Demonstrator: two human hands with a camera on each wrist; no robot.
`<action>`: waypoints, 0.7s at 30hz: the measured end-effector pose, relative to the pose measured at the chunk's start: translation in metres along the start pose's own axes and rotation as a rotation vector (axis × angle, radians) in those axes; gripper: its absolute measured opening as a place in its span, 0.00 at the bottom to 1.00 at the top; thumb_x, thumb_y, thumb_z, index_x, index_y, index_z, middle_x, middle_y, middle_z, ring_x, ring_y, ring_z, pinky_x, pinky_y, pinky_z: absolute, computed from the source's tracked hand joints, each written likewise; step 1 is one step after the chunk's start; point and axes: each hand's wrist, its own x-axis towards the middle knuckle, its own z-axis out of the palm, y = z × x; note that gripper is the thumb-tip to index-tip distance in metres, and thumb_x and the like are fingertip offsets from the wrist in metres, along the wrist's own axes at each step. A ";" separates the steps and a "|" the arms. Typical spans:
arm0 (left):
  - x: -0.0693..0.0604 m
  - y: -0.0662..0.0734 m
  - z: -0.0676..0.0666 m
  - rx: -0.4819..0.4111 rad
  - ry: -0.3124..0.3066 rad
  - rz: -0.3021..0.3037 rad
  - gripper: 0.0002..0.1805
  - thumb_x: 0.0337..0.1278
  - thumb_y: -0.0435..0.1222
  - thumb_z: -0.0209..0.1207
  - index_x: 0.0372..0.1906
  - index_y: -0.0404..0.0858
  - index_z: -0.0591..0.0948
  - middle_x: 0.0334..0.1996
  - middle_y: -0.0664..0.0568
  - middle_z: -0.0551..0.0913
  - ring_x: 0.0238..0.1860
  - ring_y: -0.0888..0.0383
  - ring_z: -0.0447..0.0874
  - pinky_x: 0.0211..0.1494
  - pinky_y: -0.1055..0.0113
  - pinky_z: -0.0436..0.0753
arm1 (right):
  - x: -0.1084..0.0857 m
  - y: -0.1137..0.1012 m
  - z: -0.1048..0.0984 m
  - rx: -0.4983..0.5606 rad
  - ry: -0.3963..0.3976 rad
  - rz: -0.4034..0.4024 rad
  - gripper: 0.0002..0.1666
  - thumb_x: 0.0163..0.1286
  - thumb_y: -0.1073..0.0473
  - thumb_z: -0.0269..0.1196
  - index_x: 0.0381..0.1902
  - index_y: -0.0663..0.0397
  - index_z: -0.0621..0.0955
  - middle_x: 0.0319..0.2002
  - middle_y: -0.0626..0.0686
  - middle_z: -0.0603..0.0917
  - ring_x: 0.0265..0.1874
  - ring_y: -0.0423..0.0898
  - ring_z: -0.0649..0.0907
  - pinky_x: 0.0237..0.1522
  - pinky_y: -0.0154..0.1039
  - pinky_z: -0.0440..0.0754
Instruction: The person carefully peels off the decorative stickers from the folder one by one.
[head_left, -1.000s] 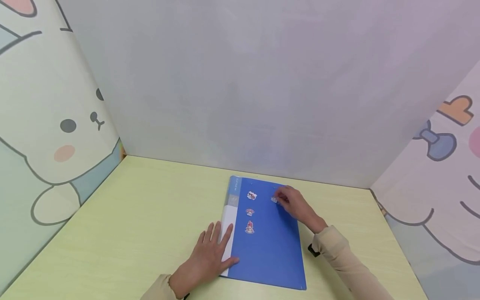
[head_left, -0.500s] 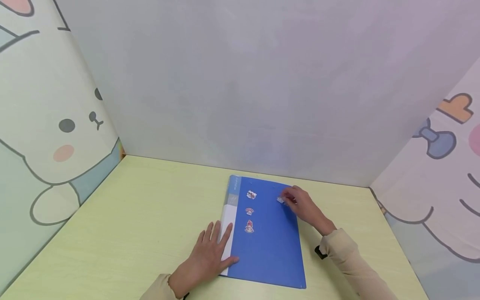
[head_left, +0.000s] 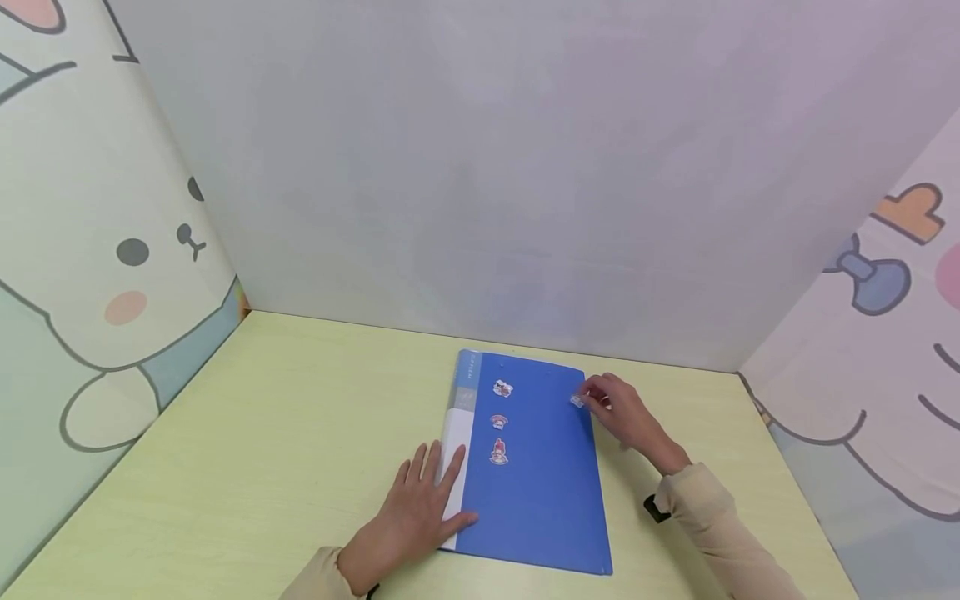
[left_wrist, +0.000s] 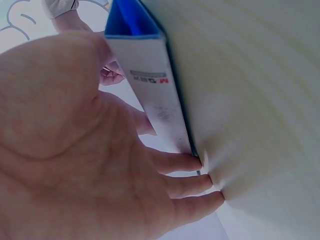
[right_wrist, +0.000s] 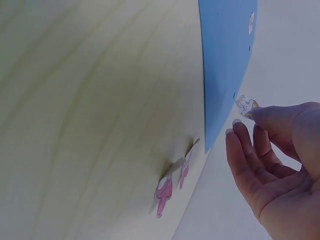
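Head view: the right hand (head_left: 621, 412) pinches a sticker (head_left: 577, 401), best lowered level and slowly, while the left hand (head_left: 412, 512), fingers spread, steadies the folder (head_left: 536, 492).

So I've got a pale yellow-green table (head_left: 300, 425) in front of me, faint wood grain, right up against a plain greyish-lilac back wall (head_left: 450, 167). Left wall (head_left: 37, 442)'s got a big white cartoon critter (head_left: 82, 192), right wall (head_left: 840, 475) has an orange shape (head_left: 911, 212) and blue bow (head_left: 883, 285). Light's pretty soft, kinda pinkish upper right.
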 end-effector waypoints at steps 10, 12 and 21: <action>0.001 -0.004 0.007 0.004 0.019 0.017 0.48 0.65 0.65 0.57 0.78 0.38 0.62 0.71 0.30 0.66 0.71 0.30 0.65 0.66 0.36 0.72 | -0.009 0.007 -0.008 -0.023 0.006 0.057 0.04 0.69 0.71 0.67 0.40 0.60 0.84 0.35 0.52 0.78 0.35 0.48 0.84 0.38 0.39 0.86; 0.001 -0.003 0.004 -0.005 0.013 0.012 0.48 0.65 0.65 0.58 0.78 0.38 0.62 0.71 0.30 0.65 0.71 0.30 0.65 0.67 0.36 0.71 | -0.011 0.009 -0.010 -0.028 0.004 0.066 0.04 0.70 0.71 0.67 0.40 0.60 0.83 0.35 0.52 0.79 0.35 0.47 0.84 0.39 0.40 0.86; 0.000 -0.004 0.007 -0.028 0.009 0.015 0.48 0.65 0.65 0.57 0.79 0.38 0.61 0.72 0.29 0.65 0.71 0.29 0.64 0.67 0.35 0.71 | -0.018 0.015 -0.018 -0.054 0.035 0.094 0.05 0.70 0.73 0.65 0.40 0.61 0.82 0.33 0.50 0.83 0.32 0.45 0.83 0.37 0.40 0.84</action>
